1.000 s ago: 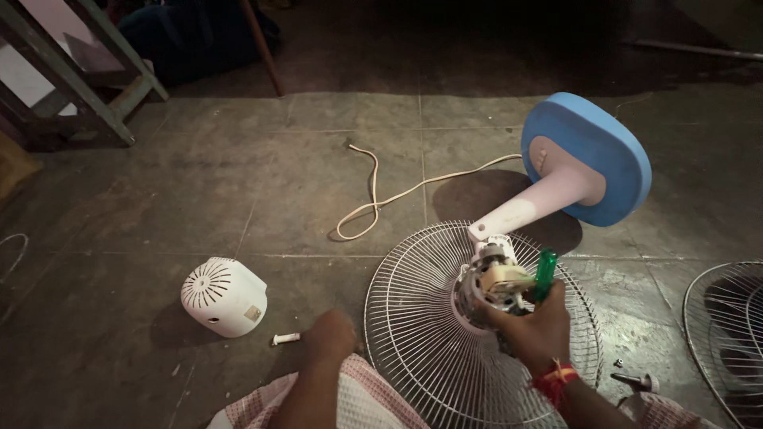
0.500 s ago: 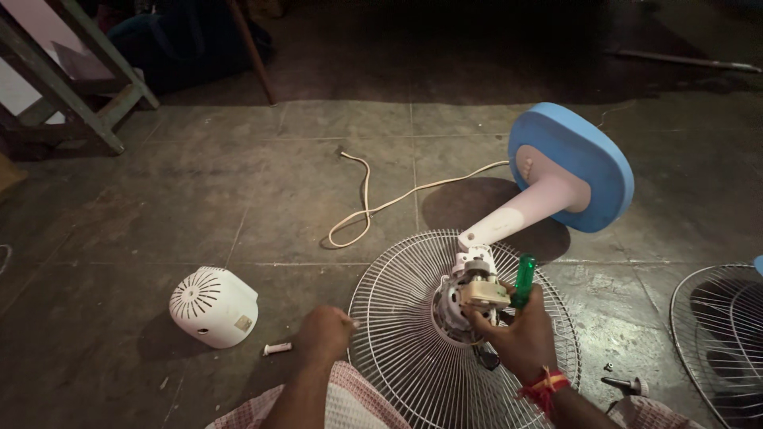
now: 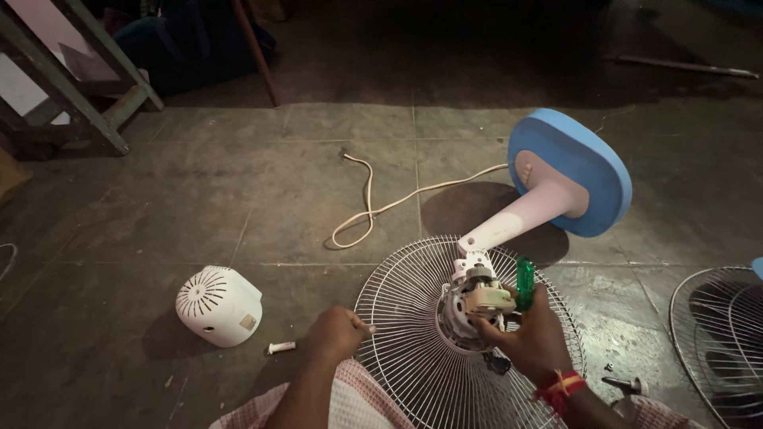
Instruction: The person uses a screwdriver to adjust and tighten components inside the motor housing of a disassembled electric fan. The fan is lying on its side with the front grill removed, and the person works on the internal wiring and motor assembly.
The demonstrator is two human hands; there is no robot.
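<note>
Fan teardown looks well along: white domed plastic motor cover (image 3: 218, 305) already off, lying on the grey tiled floor (image 3: 199, 199) well left; second wire guard (image 3: 719, 342) set aside at right. Exposed fan motor (image 3: 474, 306) still sits in the round white wire grille (image 3: 413, 349), blue oval base (image 3: 568, 171) tipped up behind. Right hand (image 3: 534, 343) grips a green-handled screwdriver (image 3: 524, 284) at the motor (tip hidden); left hand (image 3: 337, 334) is fisted on the grille rim.

The second wire grille (image 3: 719, 342) runs off the right edge; the screwdriver (image 3: 524, 284) shaft (green handle showing) stays hidden.
</note>
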